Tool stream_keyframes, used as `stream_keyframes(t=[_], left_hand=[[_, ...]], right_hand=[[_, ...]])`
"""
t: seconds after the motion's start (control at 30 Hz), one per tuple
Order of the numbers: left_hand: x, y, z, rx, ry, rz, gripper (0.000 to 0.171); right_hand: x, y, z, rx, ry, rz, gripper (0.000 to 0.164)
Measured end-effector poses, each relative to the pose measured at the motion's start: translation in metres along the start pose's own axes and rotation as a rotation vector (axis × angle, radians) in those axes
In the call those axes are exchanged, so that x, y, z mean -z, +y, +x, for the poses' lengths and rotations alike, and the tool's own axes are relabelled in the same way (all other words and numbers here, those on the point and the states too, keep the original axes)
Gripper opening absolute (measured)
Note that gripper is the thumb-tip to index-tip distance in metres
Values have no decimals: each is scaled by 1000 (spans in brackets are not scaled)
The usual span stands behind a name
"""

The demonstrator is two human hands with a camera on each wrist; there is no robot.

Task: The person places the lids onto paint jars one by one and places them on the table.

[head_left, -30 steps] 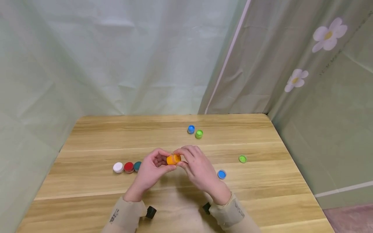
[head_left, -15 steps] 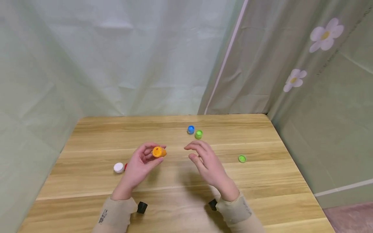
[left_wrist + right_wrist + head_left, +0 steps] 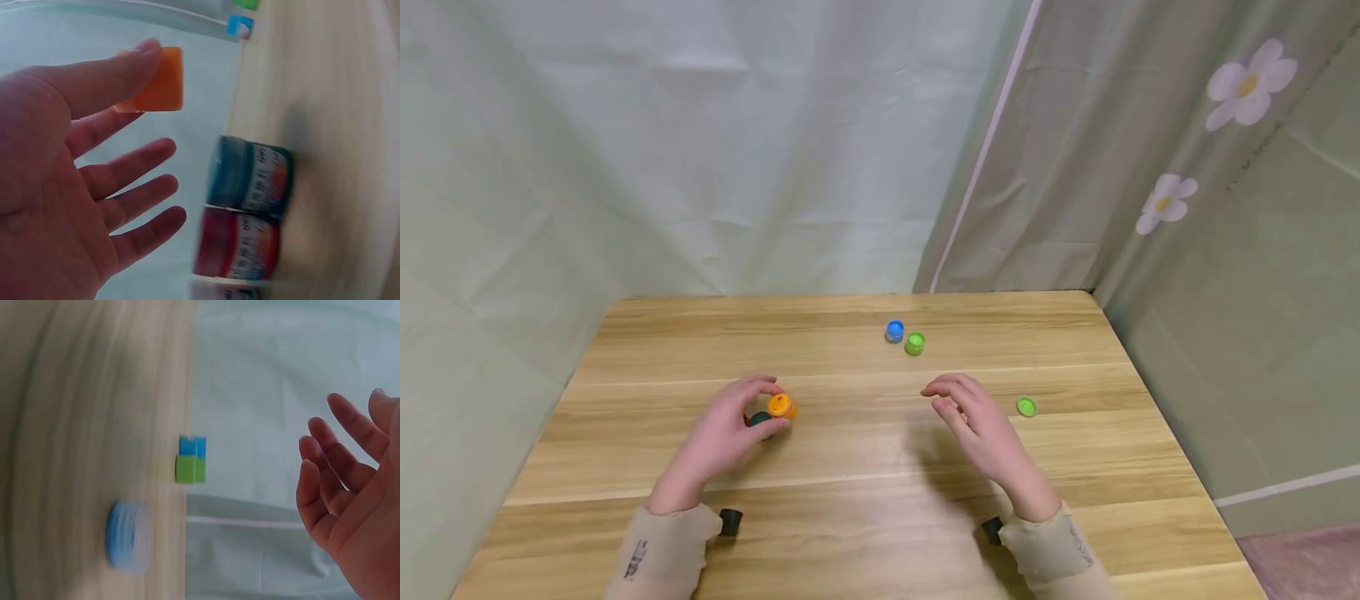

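Note:
My left hand [image 3: 718,433] pinches a small orange paint jar [image 3: 782,406] between thumb and index finger, above the left part of the table. In the left wrist view the other fingers spread away from the orange jar [image 3: 165,81]. Just beside it stands a teal paint jar [image 3: 760,419], partly covered by the hand in the head view. The left wrist view shows a red paint jar [image 3: 239,244] and a pale jar [image 3: 225,291] lined up with the teal one. My right hand [image 3: 988,437], fingers loosely bent, hovers over the right side holding nothing.
Toward the back of the wooden table [image 3: 850,517] stand an open blue jar [image 3: 895,332] and an open green jar [image 3: 915,343]. A green lid [image 3: 1027,407] lies upturned at right. The right wrist view shows a blue lid [image 3: 128,537]. Curtains [image 3: 820,150] hang behind.
My right hand has let go of the orange jar and moved right. The left hand has carried the jar left and down toward the teal jar, covering the white and red jars in the head view.

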State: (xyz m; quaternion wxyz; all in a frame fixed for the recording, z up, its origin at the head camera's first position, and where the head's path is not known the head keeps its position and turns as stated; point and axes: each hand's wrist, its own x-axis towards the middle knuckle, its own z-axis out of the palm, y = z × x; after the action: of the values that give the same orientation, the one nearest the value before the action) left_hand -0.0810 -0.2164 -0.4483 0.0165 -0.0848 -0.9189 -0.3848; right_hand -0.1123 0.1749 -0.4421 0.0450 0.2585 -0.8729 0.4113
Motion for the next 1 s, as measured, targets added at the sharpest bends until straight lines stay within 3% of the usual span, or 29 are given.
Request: stream_keyframes(t=[0.4, 0.63, 1.0], left_hand=[[-13, -9, 4, 5, -87, 144, 38], [-15, -10, 2, -16, -78, 220, 37], [-19, -8, -2, -16, -69, 244, 36]], right_hand=[[9, 11, -7, 13, 20, -38, 21], [8, 15, -10, 19, 15, -39, 18], [11, 20, -16, 1, 18, -36, 16]])
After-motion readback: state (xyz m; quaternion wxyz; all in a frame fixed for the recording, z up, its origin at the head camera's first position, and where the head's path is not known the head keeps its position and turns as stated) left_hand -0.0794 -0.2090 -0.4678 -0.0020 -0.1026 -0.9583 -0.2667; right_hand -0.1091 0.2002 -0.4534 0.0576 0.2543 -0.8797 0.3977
